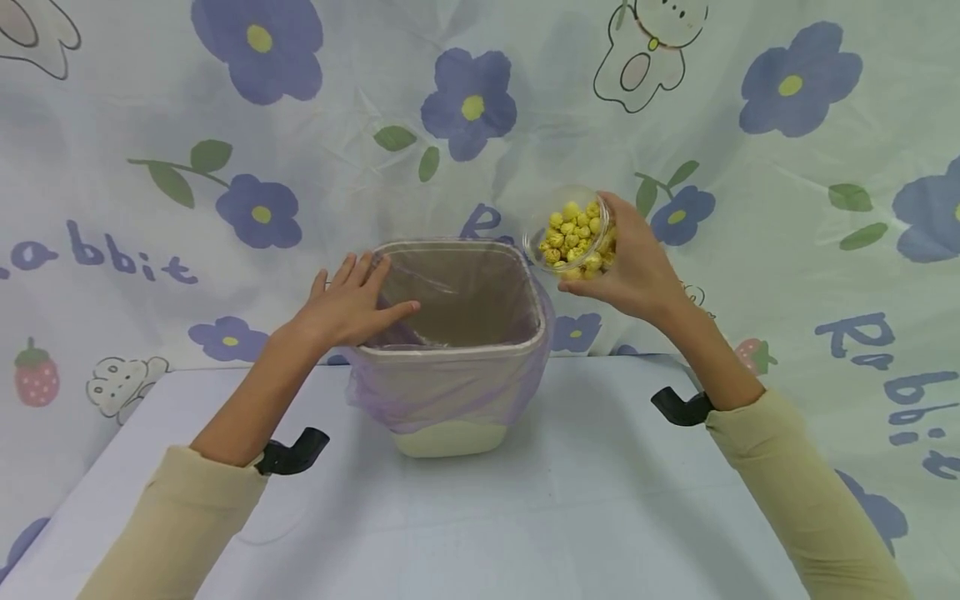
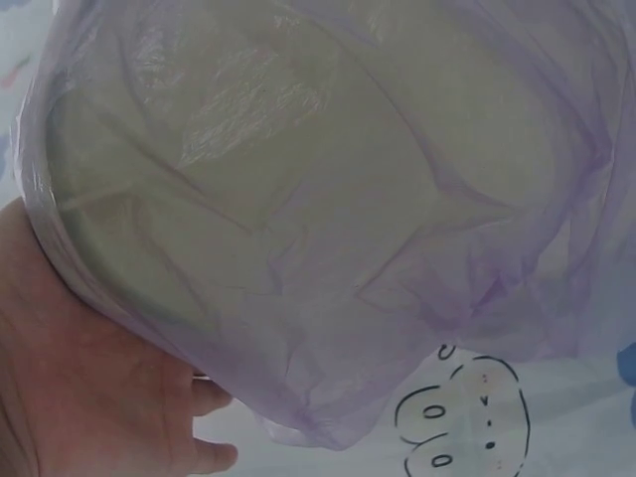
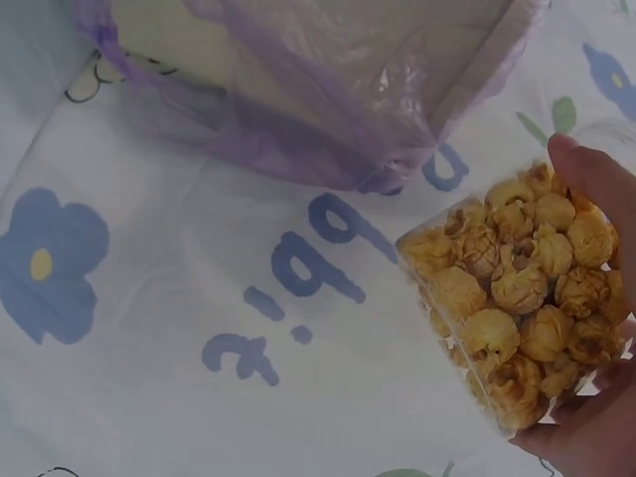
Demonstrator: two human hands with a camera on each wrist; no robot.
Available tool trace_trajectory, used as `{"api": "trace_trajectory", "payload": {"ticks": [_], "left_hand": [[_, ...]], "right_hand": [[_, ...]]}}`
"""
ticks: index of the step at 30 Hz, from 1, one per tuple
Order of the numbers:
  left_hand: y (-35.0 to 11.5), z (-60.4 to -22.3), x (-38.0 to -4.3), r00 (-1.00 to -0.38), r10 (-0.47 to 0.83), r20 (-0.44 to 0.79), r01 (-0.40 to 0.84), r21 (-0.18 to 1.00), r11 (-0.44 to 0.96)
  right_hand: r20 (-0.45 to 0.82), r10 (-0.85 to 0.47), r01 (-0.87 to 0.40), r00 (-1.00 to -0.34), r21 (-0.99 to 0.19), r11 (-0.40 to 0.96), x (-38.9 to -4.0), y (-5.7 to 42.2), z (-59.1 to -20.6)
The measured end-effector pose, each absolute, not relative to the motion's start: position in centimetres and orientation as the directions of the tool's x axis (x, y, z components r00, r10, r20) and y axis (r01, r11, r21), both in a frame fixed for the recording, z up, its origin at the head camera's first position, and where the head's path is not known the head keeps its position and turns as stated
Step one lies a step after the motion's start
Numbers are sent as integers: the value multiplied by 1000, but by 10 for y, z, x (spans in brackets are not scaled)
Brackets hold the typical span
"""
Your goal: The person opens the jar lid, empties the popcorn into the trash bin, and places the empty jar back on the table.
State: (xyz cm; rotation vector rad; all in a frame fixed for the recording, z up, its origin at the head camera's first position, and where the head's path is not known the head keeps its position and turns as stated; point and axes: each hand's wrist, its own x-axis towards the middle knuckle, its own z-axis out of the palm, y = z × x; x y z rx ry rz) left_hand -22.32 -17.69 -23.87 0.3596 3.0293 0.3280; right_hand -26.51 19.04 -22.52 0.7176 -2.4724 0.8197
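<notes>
Two cream sleeves [image 1: 187, 508] reach over one white table [image 1: 480, 533]. On it stands one pale bin [image 1: 450, 440], one thin purple bag [image 1: 442, 387] folded over its rim. The left hand [image 1: 341, 310], fingers spread wide, lies on the rim at 9 o'clock. The right hand [image 1: 637, 271] grips one clear plastic tub [image 3: 469, 360], tilted, at the bin's 2 o'clock; inside, round yellow popcorn [image 1: 572, 229], many pieces. Behind: one flowered cloth [image 1: 337, 125].
</notes>
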Motion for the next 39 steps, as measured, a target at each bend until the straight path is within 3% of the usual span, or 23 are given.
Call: {"api": "trace_trajectory", "payload": {"ticks": [17,30,39], "left_hand": [[-175,-239,-222,-972,231,-49,215,225,950],[-175,-238,-221,-972,229,-44,214,223,951],[-175,-240,-222,-973,227,-37,213,225,951]], "right_hand": [[526,-431,-610,-733,-227,759,-279,169,-220],[563,-511,-676,-649,-118,728,-284,159,-219],[601,-579,-694,-551,56,718,-291,154,-223]]}}
